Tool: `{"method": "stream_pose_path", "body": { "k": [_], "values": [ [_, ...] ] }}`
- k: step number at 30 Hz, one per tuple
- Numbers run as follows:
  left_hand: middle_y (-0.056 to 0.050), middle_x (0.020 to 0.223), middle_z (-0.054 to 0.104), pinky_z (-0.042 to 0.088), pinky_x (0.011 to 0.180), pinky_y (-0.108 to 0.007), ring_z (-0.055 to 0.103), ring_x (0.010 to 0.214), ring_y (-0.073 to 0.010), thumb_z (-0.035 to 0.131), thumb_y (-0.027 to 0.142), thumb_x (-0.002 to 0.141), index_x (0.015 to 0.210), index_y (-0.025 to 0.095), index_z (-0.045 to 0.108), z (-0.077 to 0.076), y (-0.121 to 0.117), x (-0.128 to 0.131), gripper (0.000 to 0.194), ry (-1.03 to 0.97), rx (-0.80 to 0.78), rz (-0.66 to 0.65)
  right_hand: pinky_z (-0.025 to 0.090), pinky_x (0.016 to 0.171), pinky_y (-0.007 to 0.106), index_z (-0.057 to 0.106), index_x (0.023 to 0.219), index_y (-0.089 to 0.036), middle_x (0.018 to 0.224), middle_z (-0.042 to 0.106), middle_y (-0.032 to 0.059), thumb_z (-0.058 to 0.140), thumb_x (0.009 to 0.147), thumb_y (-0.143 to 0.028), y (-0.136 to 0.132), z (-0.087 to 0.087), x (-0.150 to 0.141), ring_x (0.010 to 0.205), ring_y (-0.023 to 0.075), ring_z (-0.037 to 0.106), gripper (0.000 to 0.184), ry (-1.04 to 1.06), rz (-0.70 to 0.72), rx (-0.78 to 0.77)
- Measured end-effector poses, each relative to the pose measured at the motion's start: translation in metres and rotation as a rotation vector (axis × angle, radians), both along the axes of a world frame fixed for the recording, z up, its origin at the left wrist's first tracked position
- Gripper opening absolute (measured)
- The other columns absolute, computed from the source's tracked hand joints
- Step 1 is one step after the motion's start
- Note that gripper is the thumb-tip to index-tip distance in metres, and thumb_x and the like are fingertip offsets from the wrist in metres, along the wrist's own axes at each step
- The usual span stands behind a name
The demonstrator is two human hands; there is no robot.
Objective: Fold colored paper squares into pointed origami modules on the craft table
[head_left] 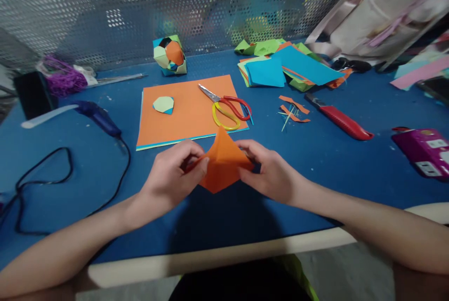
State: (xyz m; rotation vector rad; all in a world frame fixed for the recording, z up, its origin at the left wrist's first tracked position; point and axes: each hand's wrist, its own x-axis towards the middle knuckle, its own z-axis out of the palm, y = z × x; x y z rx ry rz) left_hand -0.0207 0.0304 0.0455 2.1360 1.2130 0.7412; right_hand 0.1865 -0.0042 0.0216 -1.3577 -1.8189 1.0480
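Both my hands hold a folded orange paper piece (222, 163) just above the blue table (315, 184). My left hand (173, 177) pinches its left corner with fingers closed. My right hand (270, 172) pinches its right corner the same way. The paper forms a peaked, diamond-like shape between them. Behind it lies a stack of orange sheets (185, 121) with a small folded green and blue piece (163, 104) and red and yellow scissors (226, 106) on top.
A multicoloured paper ball (170, 55) stands at the back. Blue, green and orange papers (287, 69) pile at the back right, with orange scraps (294, 109) and a red utility knife (338, 117) nearer. A blue glue gun (98, 116) with black cord lies left; a magenta box (424, 151) sits right.
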Motion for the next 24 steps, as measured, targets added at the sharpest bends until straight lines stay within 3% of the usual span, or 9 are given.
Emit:
{"method": "stream_pose_path", "body": {
  "k": [3, 6, 9, 11, 13, 16, 24],
  "values": [
    [0.005, 0.052, 0.049, 0.033, 0.043, -0.019, 0.047, 0.045, -0.0084, 0.055, 0.028, 0.076, 0.069, 0.018, 0.053, -0.002, 0.009, 0.0, 0.013, -0.009, -0.277, 0.079, 0.045, 0.06, 0.027, 0.05, 0.112, -0.018, 0.078, 0.06, 0.0002, 0.051, 0.076, -0.016, 0.009, -0.005, 0.009, 0.065, 0.0134, 0.056, 0.037, -0.079, -0.086, 0.034],
    [0.006, 0.05, 0.05, 0.041, 0.048, -0.02, 0.055, 0.047, -0.0108, 0.055, 0.03, 0.075, 0.072, 0.018, 0.052, -0.011, 0.017, 0.001, 0.013, -0.062, -0.529, 0.069, 0.045, 0.064, 0.027, 0.054, 0.108, -0.02, 0.085, 0.063, 0.0014, 0.052, 0.075, -0.016, 0.019, -0.011, 0.015, 0.071, 0.0145, 0.058, 0.034, -0.149, -0.116, 0.049],
    [0.006, 0.051, 0.05, 0.044, 0.05, -0.022, 0.057, 0.049, -0.012, 0.053, 0.03, 0.076, 0.073, 0.018, 0.051, -0.022, 0.022, 0.0, 0.013, -0.074, -0.584, 0.025, 0.043, 0.068, 0.028, 0.058, 0.101, -0.02, 0.09, 0.065, 0.0023, 0.055, 0.075, -0.017, 0.025, -0.019, 0.017, 0.076, 0.016, 0.059, 0.026, -0.217, -0.086, 0.086],
    [0.005, 0.054, 0.049, 0.041, 0.049, -0.021, 0.054, 0.05, -0.0106, 0.052, 0.027, 0.077, 0.074, 0.017, 0.053, -0.028, 0.024, -0.002, 0.01, -0.025, -0.48, -0.016, 0.041, 0.071, 0.03, 0.059, 0.092, -0.02, 0.088, 0.066, 0.0029, 0.056, 0.077, -0.017, 0.027, -0.024, 0.018, 0.079, 0.017, 0.058, 0.016, -0.27, -0.05, 0.15],
    [0.004, 0.06, 0.051, 0.039, 0.05, -0.02, 0.05, 0.053, -0.0094, 0.051, 0.021, 0.077, 0.074, 0.017, 0.055, -0.031, 0.024, -0.005, 0.006, 0.066, -0.276, -0.074, 0.038, 0.071, 0.03, 0.059, 0.083, -0.019, 0.082, 0.064, 0.0028, 0.056, 0.078, -0.016, 0.029, -0.028, 0.02, 0.079, 0.0171, 0.057, 0.007, -0.308, -0.006, 0.236],
    [0.0, 0.072, 0.056, 0.04, 0.058, -0.022, 0.051, 0.064, -0.0104, 0.047, 0.012, 0.078, 0.075, 0.016, 0.056, -0.033, 0.025, -0.009, 0.01, 0.18, -0.001, -0.201, 0.035, 0.07, 0.03, 0.056, 0.076, -0.019, 0.078, 0.062, 0.0024, 0.053, 0.081, -0.013, 0.031, -0.032, 0.024, 0.075, 0.0159, 0.054, 0.008, -0.325, 0.057, 0.339],
    [-0.005, 0.082, 0.06, 0.044, 0.068, -0.028, 0.052, 0.076, -0.0162, 0.043, 0.01, 0.085, 0.086, 0.016, 0.058, -0.038, 0.022, -0.015, 0.016, 0.402, 0.283, -0.418, 0.034, 0.071, 0.031, 0.058, 0.089, -0.019, 0.09, 0.065, 0.0039, 0.047, 0.081, -0.004, 0.031, -0.036, 0.029, 0.084, 0.0169, 0.055, 0.02, -0.315, 0.211, 0.514]
  ]
}}
